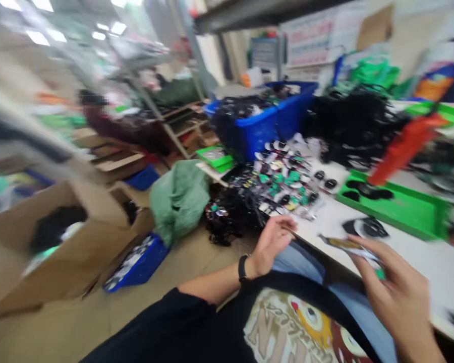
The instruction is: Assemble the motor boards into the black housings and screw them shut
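My right hand (393, 287) grips a clear plastic packet with a gold-brown label (348, 249) above the white worktable (412, 242). My left hand (272, 244), with a black wristband, rests its fingertips at the table's near edge, and the blur hides whether they hold anything. Beyond it lies a heap of small black, white and green packaged parts (280, 184), beside a tangle of black cords (230, 217). A green tray (393, 212) holds black pieces to the right, and a black-and-white item (365, 228) lies in front of it.
A blue crate (265, 126) of black items and a large black tangle (351, 126) stand behind. On the floor are a green sack (179, 201), a cardboard box (60, 237) and a small blue crate (136, 264). A person (113, 126) is at the shelves.
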Demonstrator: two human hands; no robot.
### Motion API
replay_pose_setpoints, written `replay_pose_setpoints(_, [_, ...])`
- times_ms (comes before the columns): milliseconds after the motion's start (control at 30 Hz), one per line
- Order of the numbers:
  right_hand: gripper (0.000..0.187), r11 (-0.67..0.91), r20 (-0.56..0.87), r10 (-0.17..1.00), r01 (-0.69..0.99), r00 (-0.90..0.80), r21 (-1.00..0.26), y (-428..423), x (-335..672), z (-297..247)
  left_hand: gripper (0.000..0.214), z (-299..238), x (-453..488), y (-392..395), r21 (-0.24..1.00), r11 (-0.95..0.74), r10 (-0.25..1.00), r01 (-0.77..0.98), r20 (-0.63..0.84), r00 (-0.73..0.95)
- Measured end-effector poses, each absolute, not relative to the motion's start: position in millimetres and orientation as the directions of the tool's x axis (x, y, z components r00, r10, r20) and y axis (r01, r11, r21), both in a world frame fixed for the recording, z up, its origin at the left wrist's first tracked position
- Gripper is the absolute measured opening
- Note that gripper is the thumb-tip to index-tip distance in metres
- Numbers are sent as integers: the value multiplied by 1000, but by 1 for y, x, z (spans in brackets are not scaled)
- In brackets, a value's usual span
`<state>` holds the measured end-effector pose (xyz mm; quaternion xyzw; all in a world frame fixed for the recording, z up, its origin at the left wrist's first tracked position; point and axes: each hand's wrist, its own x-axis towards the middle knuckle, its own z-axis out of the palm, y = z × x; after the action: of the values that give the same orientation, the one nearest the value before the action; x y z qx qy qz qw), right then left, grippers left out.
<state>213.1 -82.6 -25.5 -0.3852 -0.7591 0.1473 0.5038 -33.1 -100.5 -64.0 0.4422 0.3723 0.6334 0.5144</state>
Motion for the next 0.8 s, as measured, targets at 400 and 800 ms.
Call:
replay_pose_setpoints(400, [27, 554, 608, 794, 406, 7, -727, -95, 240, -27, 22, -30, 44, -52, 947, -322, 882, 9, 297, 366])
replay_pose_setpoints(800, [41, 568, 687, 726, 548, 17, -614, -88, 268, -34, 34, -29, 73, -23, 686, -705, 699, 182, 627, 344])
